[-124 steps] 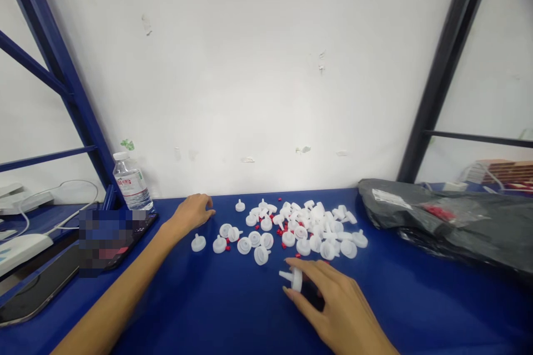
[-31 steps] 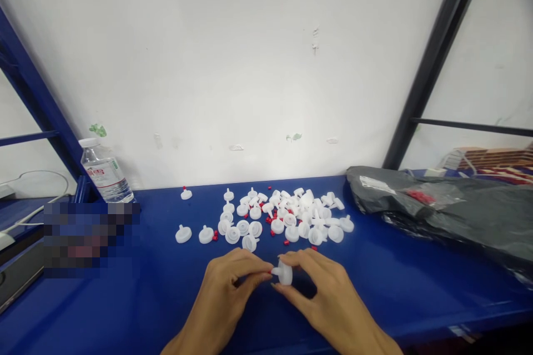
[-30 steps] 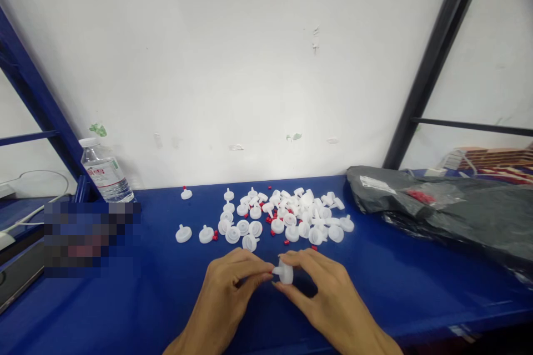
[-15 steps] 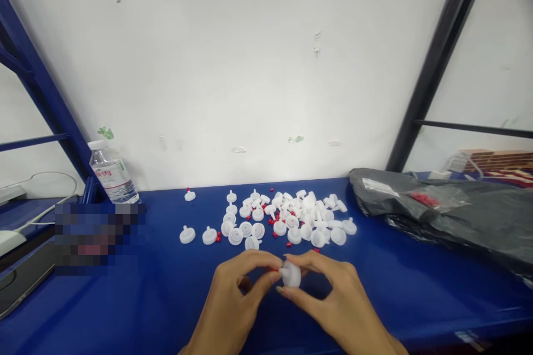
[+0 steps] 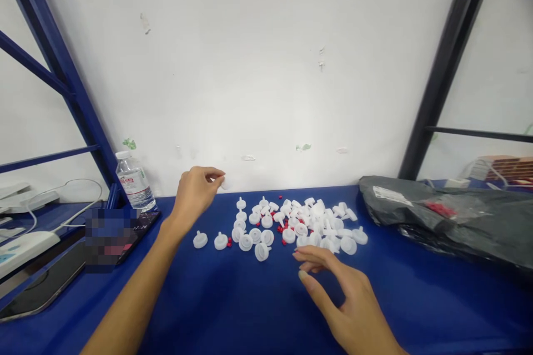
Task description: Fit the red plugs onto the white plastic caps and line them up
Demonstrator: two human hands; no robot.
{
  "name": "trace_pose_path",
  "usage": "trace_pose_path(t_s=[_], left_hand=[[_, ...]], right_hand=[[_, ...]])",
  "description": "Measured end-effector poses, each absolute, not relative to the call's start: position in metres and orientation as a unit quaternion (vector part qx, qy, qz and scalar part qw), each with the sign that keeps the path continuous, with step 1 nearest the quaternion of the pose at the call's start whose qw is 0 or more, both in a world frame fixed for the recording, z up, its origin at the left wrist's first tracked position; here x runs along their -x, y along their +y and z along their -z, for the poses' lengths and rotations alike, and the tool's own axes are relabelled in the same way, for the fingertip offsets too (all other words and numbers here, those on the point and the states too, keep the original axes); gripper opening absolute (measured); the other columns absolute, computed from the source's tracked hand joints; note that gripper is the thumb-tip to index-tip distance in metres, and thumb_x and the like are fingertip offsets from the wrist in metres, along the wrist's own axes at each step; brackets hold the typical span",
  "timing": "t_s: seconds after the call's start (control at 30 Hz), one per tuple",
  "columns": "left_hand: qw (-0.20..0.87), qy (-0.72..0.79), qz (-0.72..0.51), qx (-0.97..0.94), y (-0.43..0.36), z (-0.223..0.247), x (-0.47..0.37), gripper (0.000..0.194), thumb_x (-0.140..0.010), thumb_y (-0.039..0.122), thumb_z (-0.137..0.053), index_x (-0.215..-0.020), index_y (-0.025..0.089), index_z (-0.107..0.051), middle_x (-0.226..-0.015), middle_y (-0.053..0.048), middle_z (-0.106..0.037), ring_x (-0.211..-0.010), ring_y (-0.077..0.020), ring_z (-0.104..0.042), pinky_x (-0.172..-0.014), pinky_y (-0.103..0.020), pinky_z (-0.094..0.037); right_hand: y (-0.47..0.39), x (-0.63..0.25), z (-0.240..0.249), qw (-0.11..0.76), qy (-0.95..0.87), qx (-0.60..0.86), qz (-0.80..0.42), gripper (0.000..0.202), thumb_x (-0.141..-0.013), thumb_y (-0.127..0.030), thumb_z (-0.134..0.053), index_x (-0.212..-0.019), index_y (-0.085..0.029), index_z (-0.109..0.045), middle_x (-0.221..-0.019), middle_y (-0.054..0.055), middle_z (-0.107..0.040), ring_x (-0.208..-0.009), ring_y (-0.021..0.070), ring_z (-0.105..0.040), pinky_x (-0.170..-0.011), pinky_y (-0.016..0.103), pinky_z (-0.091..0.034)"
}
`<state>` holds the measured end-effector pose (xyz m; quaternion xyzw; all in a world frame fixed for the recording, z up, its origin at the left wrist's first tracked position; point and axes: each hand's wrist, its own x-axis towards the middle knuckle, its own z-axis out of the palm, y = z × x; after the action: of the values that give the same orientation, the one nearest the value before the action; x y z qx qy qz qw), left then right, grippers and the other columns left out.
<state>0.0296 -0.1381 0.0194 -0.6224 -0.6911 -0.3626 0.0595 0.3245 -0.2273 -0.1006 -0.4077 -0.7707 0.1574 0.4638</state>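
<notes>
Left hand (image 5: 195, 193) pinches a white plastic cap (image 5: 224, 182) above the blue table (image 5: 233, 299). Right hand (image 5: 333, 283) hovers loosely spread, holding nothing, beside the cap pile (image 5: 291, 224).

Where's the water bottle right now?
In the head view, the water bottle stands upright at the table's back left by the blue frame post, left of the raised left hand.

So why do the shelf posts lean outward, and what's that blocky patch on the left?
Head view: the wide lens bends straight lines, so the blue post and black post splay apart. The blocky patch is deliberate pixelation. Lighting is soft and even; the white wall looks bright, and the left hand is slightly motion-blurred.
</notes>
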Motion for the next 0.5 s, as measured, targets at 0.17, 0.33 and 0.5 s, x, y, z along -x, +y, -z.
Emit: trace_pose_path(t_s=[0.17,0.33,0.5], left_hand=[[0.067,-0.756,0.141,0.635,-0.060,-0.006,0.013,0.023,-0.080,0.020,-0.062,-0.095,0.019,-0.078,-0.104,-0.010,-0.077,-0.097,-0.0254,-0.070,-0.079,-0.029,-0.052],[0.050,-0.766,0.074,0.636,-0.041,0.024,0.024,0.020,-0.071,0.012,-0.065,-0.087,0.015,-0.077,-0.104,-0.017,-0.075,-0.096,-0.0298,-0.070,-0.079,-0.033,-0.053],[0.043,-0.781,0.051,0.621,-0.039,0.034,0.032,0.023,-0.071,0.015,-0.065,-0.090,0.015,-0.077,-0.106,-0.018,-0.074,-0.099,-0.0302,-0.070,-0.079,-0.032,-0.053]], right_hand=[[-0.227,-0.323,0.103,0.459,-0.782,0.400,-0.132,0.025,-0.096,-0.035,-0.055,-0.118,-0.029,-0.065,-0.099,0.002,-0.076,-0.089,0.0184,-0.073,-0.078,0.026,-0.060],[-0.228,-0.323,0.106,0.452,-0.774,0.410,-0.167,0.027,-0.097,-0.036,-0.053,-0.119,-0.026,-0.064,-0.101,0.005,-0.074,-0.086,0.0184,-0.074,-0.047,0.017,-0.054],[-0.229,-0.321,0.104,0.452,-0.778,0.407,-0.156,0.027,-0.097,-0.034,-0.052,-0.119,-0.026,-0.065,-0.100,0.005,-0.075,-0.084,0.0187,-0.074,-0.049,0.018,-0.055]])
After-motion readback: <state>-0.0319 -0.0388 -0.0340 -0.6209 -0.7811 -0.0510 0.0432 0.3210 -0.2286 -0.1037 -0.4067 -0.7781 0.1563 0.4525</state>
